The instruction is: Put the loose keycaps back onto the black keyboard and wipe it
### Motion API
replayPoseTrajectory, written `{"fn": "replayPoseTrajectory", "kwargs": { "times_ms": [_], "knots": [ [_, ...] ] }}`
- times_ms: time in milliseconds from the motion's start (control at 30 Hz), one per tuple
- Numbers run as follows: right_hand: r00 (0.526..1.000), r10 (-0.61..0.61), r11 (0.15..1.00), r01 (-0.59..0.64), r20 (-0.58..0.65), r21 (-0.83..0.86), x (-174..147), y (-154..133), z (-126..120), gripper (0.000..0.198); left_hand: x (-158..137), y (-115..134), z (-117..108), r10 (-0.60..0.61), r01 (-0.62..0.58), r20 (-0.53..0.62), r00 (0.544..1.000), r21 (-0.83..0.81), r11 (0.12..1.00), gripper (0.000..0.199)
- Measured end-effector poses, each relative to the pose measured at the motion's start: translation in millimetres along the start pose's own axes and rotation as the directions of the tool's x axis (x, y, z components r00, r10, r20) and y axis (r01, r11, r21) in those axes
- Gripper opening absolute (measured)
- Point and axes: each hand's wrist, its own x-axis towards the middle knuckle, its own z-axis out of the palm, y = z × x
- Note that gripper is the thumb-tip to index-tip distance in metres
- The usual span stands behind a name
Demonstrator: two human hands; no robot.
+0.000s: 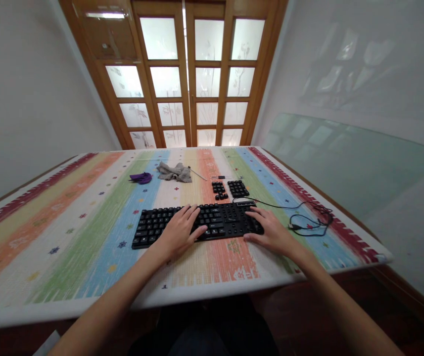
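A black keyboard [156,225] lies on the table, its left and middle keys in place. Its right part shows bare key sockets without caps. My left hand [180,230] rests across the middle keys, fingers stretched and thumb apart. Over the right end, my right hand [267,230] is spread, with the thumb near the front edge and the fingers on the bare section. Behind the keyboard sit loose black keycaps in two groups, a smaller group [218,188] and a number-pad block [238,188].
A grey cloth [175,172] and a purple cloth-like item [141,178] lie farther back. A thin rod [198,173] and a black-handled screwdriver-like tool [221,177] are near the keycaps. The keyboard's cable [310,215] coils at right on the striped tablecloth [96,237].
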Motion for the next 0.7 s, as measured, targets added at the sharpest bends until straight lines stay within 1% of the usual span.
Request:
{"fn": "replayPoseTrajectory", "kwargs": {
  "times_ms": [67,167,300,400,567,700],
  "knots": [
    [0.999,0.046,0.999,-0.046,-0.022,0.001,-2.1,1.5,2.6,0.061,7.7,-10.5,7.4,-0.016,0.016,0.047,0.999,0.008,1.0,0.058],
    [0.993,0.104,0.994,-0.103,-0.046,0.034,-2.2,3.6,4.1,0.063,10.5,-20.6,15.0,-0.031,0.029,0.093,0.995,0.022,0.999,0.062],
    [0.99,0.141,0.985,-0.137,-0.029,0.107,-2.8,3.6,5.9,0.063,5.3,-23.3,17.7,-0.023,0.02,0.082,0.996,0.031,0.999,0.063],
    [0.987,0.151,0.982,-0.143,-0.055,0.126,-4.8,-0.3,7.8,0.059,4.1,-21.6,16.4,-0.015,0.013,0.078,0.997,0.029,0.999,0.058],
    [0.978,0.195,0.97,-0.181,-0.073,0.16,-5.3,-8.0,6.5,0.055,7.0,-20.8,9.3,-0.019,0.015,0.12,0.993,0.034,0.999,0.058],
    [0.982,0.186,0.964,-0.175,-0.036,0.2,-3.3,-19.4,7.3,0.051,1.6,-29.0,-0.3,-0.065,0.062,0.128,0.99,0.03,0.998,0.056]
  ]
}}
